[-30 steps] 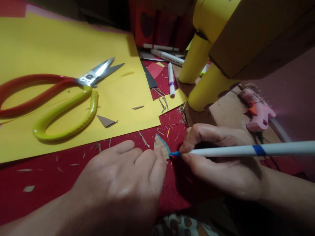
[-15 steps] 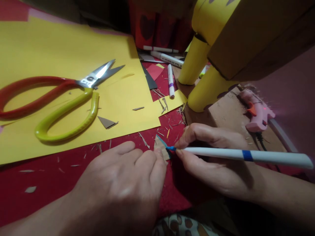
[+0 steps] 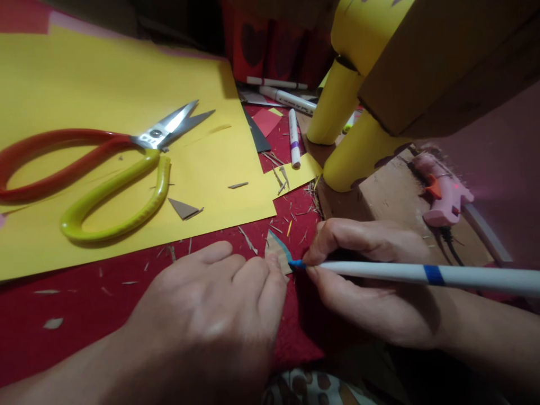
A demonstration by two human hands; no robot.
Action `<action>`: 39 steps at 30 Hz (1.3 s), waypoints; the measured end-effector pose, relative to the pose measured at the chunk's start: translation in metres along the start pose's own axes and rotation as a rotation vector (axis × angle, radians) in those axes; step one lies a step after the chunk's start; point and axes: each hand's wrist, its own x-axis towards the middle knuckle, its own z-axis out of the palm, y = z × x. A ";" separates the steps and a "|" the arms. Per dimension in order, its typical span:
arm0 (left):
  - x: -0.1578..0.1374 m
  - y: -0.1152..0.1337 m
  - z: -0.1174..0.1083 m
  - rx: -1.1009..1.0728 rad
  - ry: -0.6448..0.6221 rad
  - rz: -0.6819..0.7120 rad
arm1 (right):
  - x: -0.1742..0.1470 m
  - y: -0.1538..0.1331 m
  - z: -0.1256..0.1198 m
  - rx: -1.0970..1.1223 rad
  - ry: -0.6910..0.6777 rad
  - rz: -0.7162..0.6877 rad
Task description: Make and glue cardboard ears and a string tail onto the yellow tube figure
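My left hand (image 3: 219, 309) presses a small pointed piece of cardboard (image 3: 276, 250) on the red cloth, its fingers closed over the lower left part. Blue colour runs along the right edge of that piece. A white marker with a blue tip and blue band (image 3: 379, 270) is pinched in my right hand (image 3: 363, 264), and its tip touches the piece's right edge. Scissors (image 3: 156, 134) with one red and one yellow-green handle lie on yellow paper (image 3: 97, 90), blades apart. A triangular cardboard scrap (image 3: 184, 209) rests beside the handle.
Several other markers (image 3: 294, 138) lie toward the back. A cardboard shape with yellow tube legs (image 3: 350, 149) stands at right on cardboard. Beyond my right hand is a pink glue gun (image 3: 447, 191) with a red light. Paper shreds litter the red cloth (image 3: 105, 326).
My right hand and the marker have shifted slightly right and down along the cardboard's edge. More blue shows there. My left hand holds its place.
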 end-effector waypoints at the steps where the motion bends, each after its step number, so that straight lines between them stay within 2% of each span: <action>1: 0.000 0.000 0.000 -0.001 -0.002 -0.004 | 0.000 0.001 0.000 -0.003 -0.012 -0.001; 11: 0.004 0.000 0.000 -0.017 -0.001 0.005 | -0.001 0.003 -0.002 0.075 -0.070 -0.012; 16: 0.004 -0.001 -0.002 0.002 0.010 0.015 | 0.001 0.005 0.000 0.233 0.037 0.043; 19: 0.003 0.000 -0.003 -0.005 0.008 0.017 | 0.001 0.002 0.003 0.130 0.106 0.022; 25: 0.003 0.000 -0.002 -0.008 0.002 0.008 | 0.002 -0.002 0.005 0.008 0.116 -0.005; 34: 0.002 0.001 -0.003 0.003 -0.023 0.004 | 0.001 -0.001 0.003 0.025 0.119 -0.010; 39: 0.004 0.000 -0.002 0.004 0.010 0.009 | 0.002 -0.002 0.004 0.019 0.096 -0.002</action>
